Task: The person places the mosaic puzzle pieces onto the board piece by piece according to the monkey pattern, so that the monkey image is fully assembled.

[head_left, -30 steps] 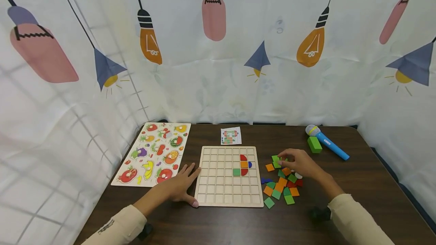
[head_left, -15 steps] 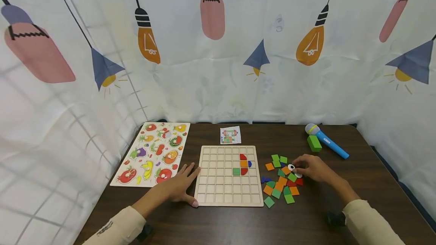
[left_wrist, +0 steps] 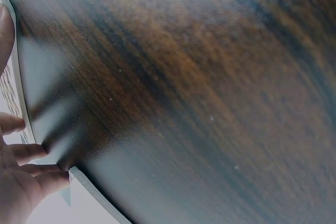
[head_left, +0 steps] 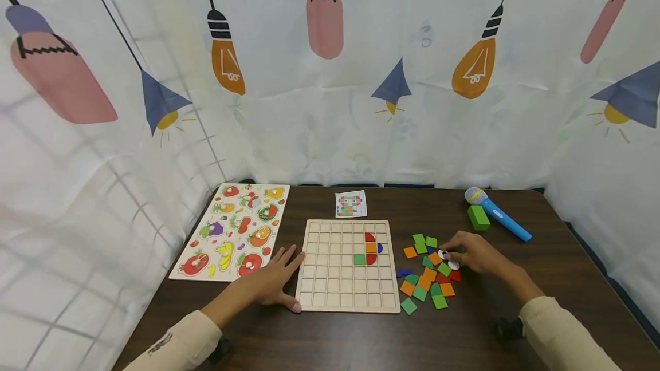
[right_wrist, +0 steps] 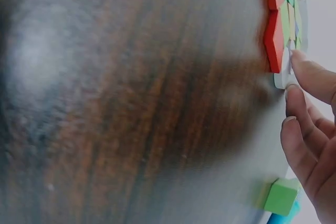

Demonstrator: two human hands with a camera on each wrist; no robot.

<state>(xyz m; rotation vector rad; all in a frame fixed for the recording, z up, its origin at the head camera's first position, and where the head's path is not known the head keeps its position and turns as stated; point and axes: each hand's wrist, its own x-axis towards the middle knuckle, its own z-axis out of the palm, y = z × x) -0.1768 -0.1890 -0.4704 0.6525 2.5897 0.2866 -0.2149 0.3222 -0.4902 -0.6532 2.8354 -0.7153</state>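
In the head view, my left hand (head_left: pixel 278 276) lies with spread fingers along the left edge of a wooden grid board (head_left: pixel 332 271). A few tiles sit in the board's cells: red half-rounds (head_left: pixel 370 237), an orange square (head_left: pixel 370 247), a green square (head_left: pixel 359 259) and a blue half-round (head_left: pixel 380 248). My right hand (head_left: pixel 471 252) is over the far right of a loose tile pile, thumb and forefinger pinching a round white eye piece (head_left: pixel 442 253) with a black dot. Another white piece (head_left: pixel 454 264) lies just under the thumb; red tiles (right_wrist: pixel 273 43) are beside it in the right wrist view.
Loose green and orange tiles (head_left: pixel 424 280) spread right of the board. A green block (head_left: pixel 478 218) and blue toy microphone (head_left: pixel 505 220) stand behind the right hand. A picture card (head_left: pixel 351 204) lies behind the board; a fruit puzzle board (head_left: pixel 232 233) is at left.
My right hand has moved right and slightly nearer, from the green tiles to the white eye piece, and has stayed there since. The left hand has kept its place on the board's edge.
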